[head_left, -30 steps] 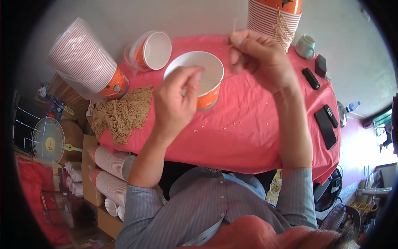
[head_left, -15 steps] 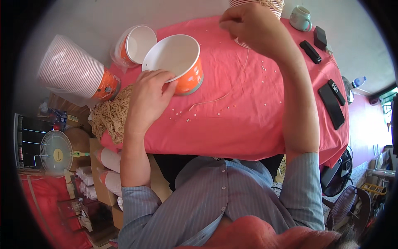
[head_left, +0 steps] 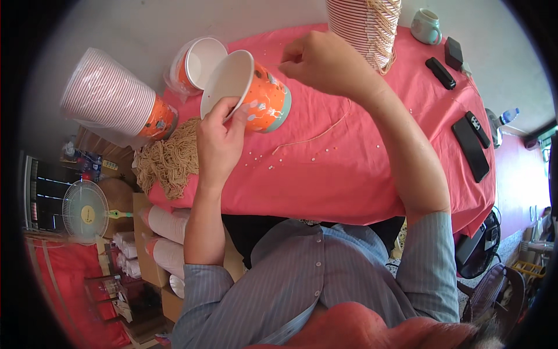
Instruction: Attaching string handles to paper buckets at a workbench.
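My left hand pinches the rim of an orange paper bucket with a white inside. The bucket is tipped, its mouth toward the left and its green-edged base toward the right. Just right of it, above the table, is my right hand, its fingers curled closed. Whatever those fingers hold, if anything, is hidden. A thin beige cord lies on the pink tablecloth, with small pale beads or bits scattered near it. Beyond my right hand stands a tall stack of paper buckets with beige cords draped down its side.
At the left are a plastic-wrapped bucket stack, another white-mouthed bucket and a heap of beige cords. Along the right lie a mug, a dark box, a black device and a phone.
My right hand has moved left and down, away from the tall stack toward the bucket. My left hand has tilted the bucket, so more of its printed side and base shows.
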{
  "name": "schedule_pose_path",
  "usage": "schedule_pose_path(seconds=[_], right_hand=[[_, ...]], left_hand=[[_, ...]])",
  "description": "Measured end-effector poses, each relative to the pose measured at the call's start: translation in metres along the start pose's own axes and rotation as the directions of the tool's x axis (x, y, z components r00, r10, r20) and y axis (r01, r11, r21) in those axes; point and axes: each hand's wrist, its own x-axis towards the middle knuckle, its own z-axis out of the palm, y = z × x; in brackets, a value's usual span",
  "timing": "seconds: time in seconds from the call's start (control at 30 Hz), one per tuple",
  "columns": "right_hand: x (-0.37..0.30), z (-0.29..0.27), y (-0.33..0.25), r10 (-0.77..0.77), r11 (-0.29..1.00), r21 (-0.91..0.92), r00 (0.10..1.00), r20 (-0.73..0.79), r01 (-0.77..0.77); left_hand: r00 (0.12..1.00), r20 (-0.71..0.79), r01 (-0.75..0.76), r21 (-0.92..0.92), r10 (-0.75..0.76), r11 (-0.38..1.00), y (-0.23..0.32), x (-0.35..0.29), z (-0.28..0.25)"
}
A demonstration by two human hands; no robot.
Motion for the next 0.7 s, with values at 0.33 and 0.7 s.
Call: schedule_pose_path(seconds=[0.33, 0.7], right_hand=[[-0.002, 0.040, -0.022, 0.026, 0.917, 0.398, 0.999, -0.022, -0.015], [0.000, 0.030, -0.024, 0.062, 0.941, 0.326, 0.993, 0.096, -0.091]], left_hand=[[0.996, -0.036, 0.074, -0.136, -0.080, 0.988, -0.008, -0.011, -0.011], [0.998, -0.020, 0.061, -0.113, -0.064, 0.992, -0.002, -0.007, -0.012]])
